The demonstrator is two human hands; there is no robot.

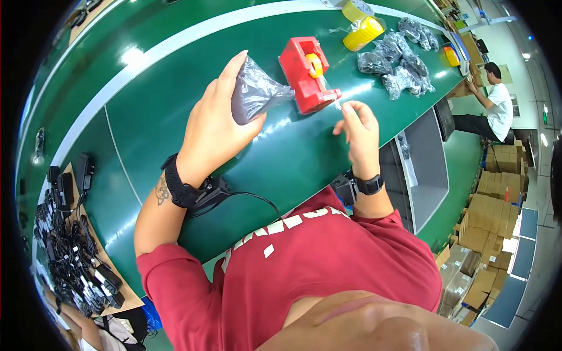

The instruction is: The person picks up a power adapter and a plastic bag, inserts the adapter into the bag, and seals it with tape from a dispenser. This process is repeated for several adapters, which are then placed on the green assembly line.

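The big green table (175, 111) fills most of the view, w/ a white stripe along its far side, & the red tape holder (305, 73) sits near the middle of it; all places here go from that holder. Far to the holder's left & toward the person lies a brown board piled w/ black chargers & cords (76, 257). Beyond the holder, to its right, is a heap of small dark bagged packs (401, 61), w/ yellow tape rolls (362, 29) just past the holder's far end. Well off to the right a co-worker in a white shirt (497, 105) sits by stacks of brown boxes (492, 205). Just left of the holder, the left hand (213, 126) is closed around a dark thing in a thin clear bag (254, 90), held up off the table, bag tip almost at the holder. Just on the near right of the holder, the right hand (358, 131) pinches the end of a clear tape strip (335, 100) between thumb & fingertips, other fingers loosely curled. My guess: this is the tape-pull step, strip not yet torn off. Next move prob. needs a firm tug over the cutter, then bag & strip brought together so the bag's loose end gets stuck down. Nothing sits between the hands; only the holder is close, so the bag could bump it.
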